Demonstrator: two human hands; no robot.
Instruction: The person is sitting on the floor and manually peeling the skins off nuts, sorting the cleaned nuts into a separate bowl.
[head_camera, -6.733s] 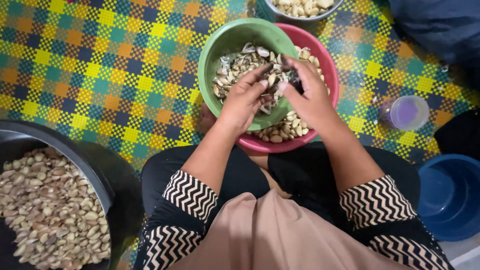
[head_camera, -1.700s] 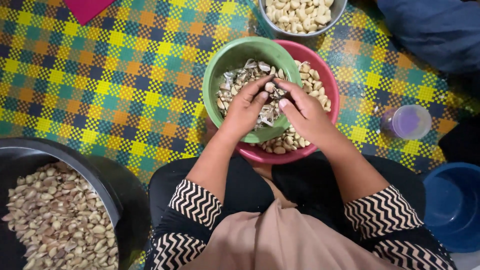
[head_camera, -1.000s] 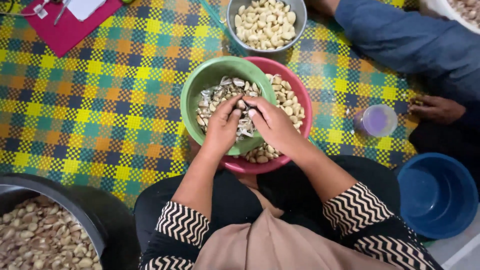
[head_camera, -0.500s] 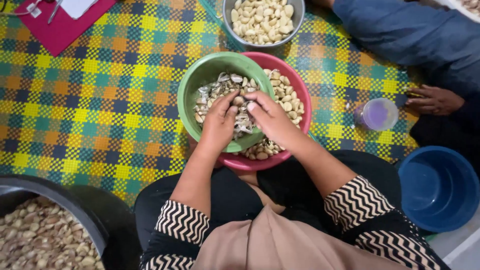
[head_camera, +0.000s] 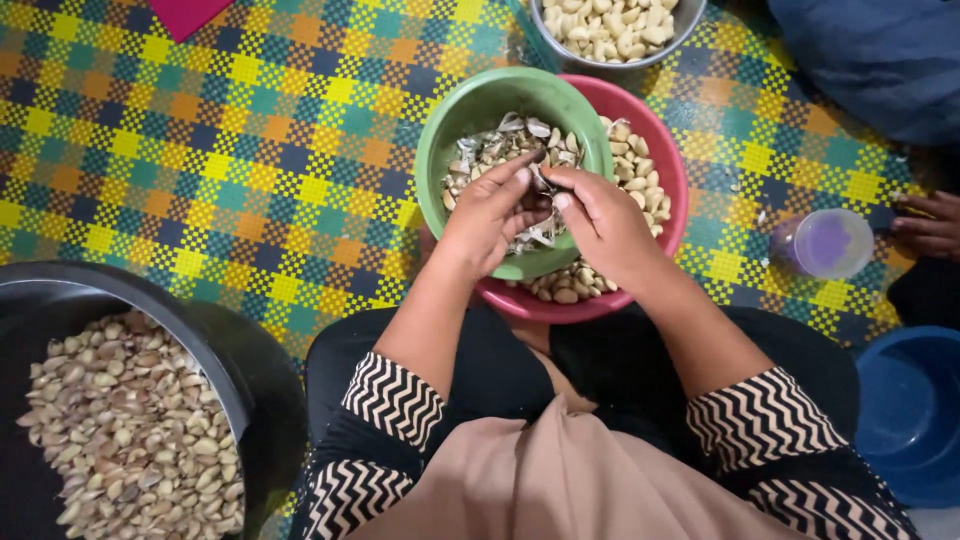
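Note:
My left hand (head_camera: 487, 218) and my right hand (head_camera: 600, 220) meet over a green bowl (head_camera: 450, 130) that holds papery garlic skins. Both sets of fingertips pinch a garlic clove (head_camera: 541, 182) between them, most of it hidden by the fingers. The green bowl sits tilted inside a larger pink bowl (head_camera: 664, 150), and peeled cloves (head_camera: 632, 158) fill the pink bowl's right side and front. Both bowls rest on the mat just in front of my knees.
A black basin (head_camera: 70, 290) of unpeeled cloves (head_camera: 120, 430) is at my lower left. A metal bowl of peeled cloves (head_camera: 610, 25) stands beyond. On the right are a small purple cup (head_camera: 825, 243), a blue tub (head_camera: 915, 410) and another person's hand (head_camera: 930, 222). A checked mat (head_camera: 250, 150) covers the floor.
The view has shifted, so the bowls sit further right and the black basin shows more. My hands stay together over the green bowl, working a clove.

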